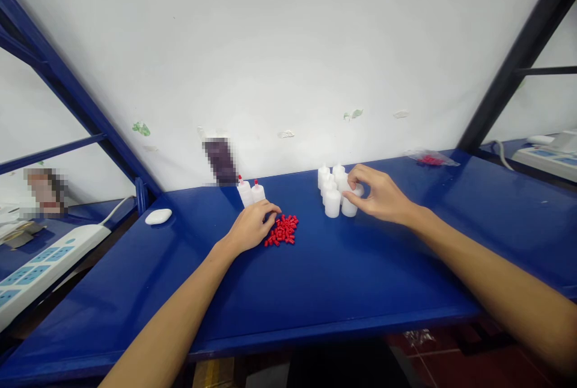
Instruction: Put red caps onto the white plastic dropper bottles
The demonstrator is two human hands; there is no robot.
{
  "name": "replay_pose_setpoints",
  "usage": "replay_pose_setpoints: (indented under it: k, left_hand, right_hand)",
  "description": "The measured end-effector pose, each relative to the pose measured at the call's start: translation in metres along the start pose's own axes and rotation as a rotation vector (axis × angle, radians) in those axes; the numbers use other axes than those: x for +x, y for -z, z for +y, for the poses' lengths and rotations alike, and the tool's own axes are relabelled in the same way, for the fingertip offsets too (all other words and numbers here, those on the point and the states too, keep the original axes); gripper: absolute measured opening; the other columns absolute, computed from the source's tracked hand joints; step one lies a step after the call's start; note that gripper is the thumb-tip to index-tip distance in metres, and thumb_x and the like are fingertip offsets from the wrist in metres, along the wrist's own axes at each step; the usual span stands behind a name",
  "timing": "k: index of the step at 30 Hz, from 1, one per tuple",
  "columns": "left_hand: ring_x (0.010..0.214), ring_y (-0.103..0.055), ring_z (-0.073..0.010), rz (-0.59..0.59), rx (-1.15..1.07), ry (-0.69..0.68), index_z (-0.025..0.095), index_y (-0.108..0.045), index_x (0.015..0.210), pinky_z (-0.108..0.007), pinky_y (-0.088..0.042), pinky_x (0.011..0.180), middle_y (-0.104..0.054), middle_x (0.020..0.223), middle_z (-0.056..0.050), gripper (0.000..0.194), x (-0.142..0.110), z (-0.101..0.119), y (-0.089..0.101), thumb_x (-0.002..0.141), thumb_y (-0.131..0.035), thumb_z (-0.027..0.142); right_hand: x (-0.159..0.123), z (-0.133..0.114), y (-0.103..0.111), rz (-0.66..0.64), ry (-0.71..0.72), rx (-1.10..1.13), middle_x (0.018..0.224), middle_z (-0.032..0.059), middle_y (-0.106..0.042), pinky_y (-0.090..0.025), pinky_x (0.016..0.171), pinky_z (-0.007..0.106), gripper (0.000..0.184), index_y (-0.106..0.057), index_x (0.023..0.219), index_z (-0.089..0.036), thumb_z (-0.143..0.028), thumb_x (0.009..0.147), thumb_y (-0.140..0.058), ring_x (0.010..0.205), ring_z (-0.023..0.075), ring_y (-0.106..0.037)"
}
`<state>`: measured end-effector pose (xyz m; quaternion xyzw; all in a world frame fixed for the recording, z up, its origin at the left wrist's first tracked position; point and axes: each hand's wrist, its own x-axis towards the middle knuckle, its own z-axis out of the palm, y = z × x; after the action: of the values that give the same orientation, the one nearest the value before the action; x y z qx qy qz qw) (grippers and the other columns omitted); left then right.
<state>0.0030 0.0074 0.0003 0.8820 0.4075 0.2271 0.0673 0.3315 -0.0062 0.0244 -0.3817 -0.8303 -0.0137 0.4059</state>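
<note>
At the left edge of a pile of small red caps (283, 230), my left hand (253, 224) rests with its fingers curled down and thumb close to them; whatever is between the fingertips is hidden. Behind that hand stand two white plastic bottles (246, 193), each with a red cap on its thin tip. My right hand (376, 194) has its thumb and forefinger curled around the top of a white bottle (348, 207), which stands at the front right of its group. Beside it are several more upright white bottles (332, 204) with no red on top.
The blue table (333, 280) meets a white wall behind. A clear bag with red caps (431, 160) lies at the back right. A white oval object (158, 216) sits at the left. A power strip (54, 261) lies beyond the left edge, near a blue frame post (81, 87).
</note>
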Motion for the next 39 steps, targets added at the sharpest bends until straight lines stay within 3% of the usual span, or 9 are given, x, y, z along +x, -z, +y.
replay_pose_setpoints:
  k: [4, 8, 14, 19, 23, 26, 29, 34, 39]
  left_hand:
    - [0.096, -0.063, -0.0194, -0.078, -0.02, -0.063, 0.024, -0.067, 0.116, -0.033, -0.05, 0.086, -0.065, 0.11, -0.007, 0.034, -0.001, -0.002, 0.002, 0.097, -0.039, 0.02]
    - [0.093, -0.063, -0.0187, -0.103, -0.028, -0.086, 0.027, -0.066, 0.121, -0.033, -0.051, 0.084, -0.062, 0.112, -0.007, 0.036, -0.002, -0.004, 0.002, 0.099, -0.038, 0.021]
    - [0.096, -0.063, -0.0202, -0.09, -0.021, -0.066, 0.022, -0.068, 0.117, -0.035, -0.051, 0.088, -0.064, 0.109, -0.008, 0.032, 0.0, -0.006, 0.0, 0.099, -0.041, 0.023]
    - [0.088, -0.065, -0.0193, -0.057, 0.018, -0.028, 0.02, -0.073, 0.103, -0.032, -0.052, 0.082, -0.068, 0.1, -0.006, 0.025, 0.001, -0.008, -0.001, 0.096, -0.049, 0.024]
    - [0.08, -0.065, -0.018, 0.066, 0.025, -0.001, 0.019, -0.072, 0.096, -0.03, -0.051, 0.075, -0.07, 0.09, -0.005, 0.018, 0.002, -0.004, -0.001, 0.093, -0.055, 0.023]
    - [0.069, -0.061, -0.0147, 0.325, -0.033, 0.056, 0.018, -0.071, 0.095, -0.028, -0.05, 0.07, -0.069, 0.084, -0.004, 0.015, 0.003, 0.013, 0.002, 0.092, -0.058, 0.026]
    - [0.06, -0.058, -0.0107, 0.54, -0.268, 0.045, 0.018, -0.07, 0.092, -0.023, -0.048, 0.058, -0.069, 0.079, -0.002, 0.012, 0.005, 0.041, 0.004, 0.089, -0.064, 0.027]
    - [0.064, -0.062, -0.0109, 0.454, -0.543, -0.068, 0.017, -0.07, 0.091, -0.024, -0.051, 0.063, -0.071, 0.079, -0.002, 0.008, 0.01, 0.091, 0.008, 0.085, -0.067, 0.021]
    - [0.091, -0.065, -0.0172, 0.244, -0.609, -0.204, 0.018, -0.069, 0.087, -0.03, -0.053, 0.079, -0.07, 0.098, -0.006, 0.006, 0.021, 0.11, 0.01, 0.083, -0.066, 0.016]
  right_hand:
    - [0.0, -0.002, -0.002, -0.001, 0.007, 0.009, 0.076, 0.0007, -0.051, -0.038, 0.063, 0.031, 0.02, -0.044, 0.076, -0.022, -0.022, 0.083, -0.063, 0.067, 0.0163, -0.047]
    - [-0.002, -0.007, -0.005, 0.045, 0.04, 0.016, 0.074, 0.0002, -0.05, -0.037, 0.061, 0.03, 0.019, -0.045, 0.075, -0.022, -0.018, 0.082, -0.062, 0.065, 0.0158, -0.047]
    - [-0.004, -0.016, -0.015, 0.176, 0.114, 0.038, 0.07, -0.0011, -0.048, -0.038, 0.059, 0.029, 0.018, -0.045, 0.075, -0.022, -0.013, 0.08, -0.059, 0.063, 0.015, -0.048]
    - [-0.011, -0.045, -0.027, 0.258, 0.224, 0.128, 0.069, -0.0025, -0.048, -0.038, 0.057, 0.026, 0.018, -0.047, 0.077, -0.021, -0.008, 0.078, -0.061, 0.059, 0.012, -0.046]
    - [-0.018, -0.072, -0.036, 0.15, 0.215, 0.26, 0.074, -0.0013, -0.05, -0.04, 0.059, 0.026, 0.017, -0.05, 0.085, -0.02, -0.009, 0.079, -0.061, 0.063, 0.0123, -0.047]
    - [-0.021, -0.083, -0.042, 0.023, 0.082, 0.391, 0.076, -0.0011, -0.053, -0.042, 0.061, 0.026, 0.016, -0.05, 0.089, -0.02, -0.011, 0.08, -0.06, 0.064, 0.0124, -0.05]
    - [-0.021, -0.089, -0.048, -0.101, -0.115, 0.592, 0.072, -0.0031, -0.058, -0.045, 0.062, 0.027, 0.018, -0.049, 0.096, -0.021, -0.012, 0.083, -0.058, 0.061, 0.0119, -0.054]
    - [-0.018, -0.09, -0.054, -0.299, -0.391, 1.022, 0.064, -0.0061, -0.06, -0.05, 0.058, 0.025, 0.023, -0.042, 0.089, -0.022, -0.02, 0.083, -0.064, 0.057, 0.0129, -0.063]
    - [-0.014, -0.085, -0.054, -0.394, -0.438, 1.081, 0.056, -0.0052, -0.056, -0.046, 0.049, 0.022, 0.029, -0.048, 0.072, -0.018, -0.028, 0.075, -0.075, 0.05, 0.0109, -0.057]
